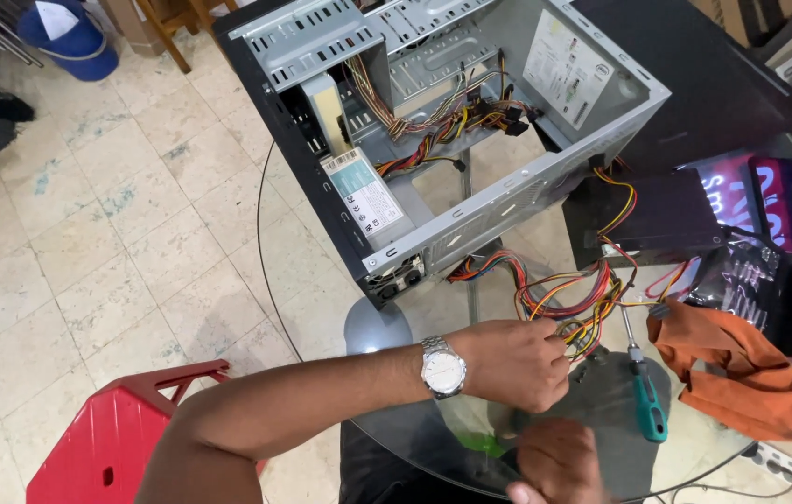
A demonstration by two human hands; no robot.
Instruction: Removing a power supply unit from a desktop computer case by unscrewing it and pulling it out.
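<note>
Steel computer case [470, 201], grey inside with black outer panels, lies open on the round glass counter [321, 308], toward its far edge. Inside the case: perforated drive cages, a beige optical drive standing on edge, a flat silver drive with a white label [366, 198] near the front wall, and a loose bundle of coloured wires [442, 126] in the middle. Black power supply box [643, 219] sits just outside the case's right wall; its multicoloured cable bundle [573, 294] spills over the glass toward the near edge.

Left hands [512, 364], wristwatch on the wrist, forearm reaching across from the near-left, fingers curled shut around the near end of that cable bundle. Right hands [559, 462] at the near edge just below, loosely curled; cannot tell whether anything is in it.

Green-handled screwdriver [643, 387] lies just right of the left hand, beside a crumpled orange cloth [741, 369]. Red plastic stool [120, 434] stands on the tiled floor [88, 233] off the counter's near-left edge.
</note>
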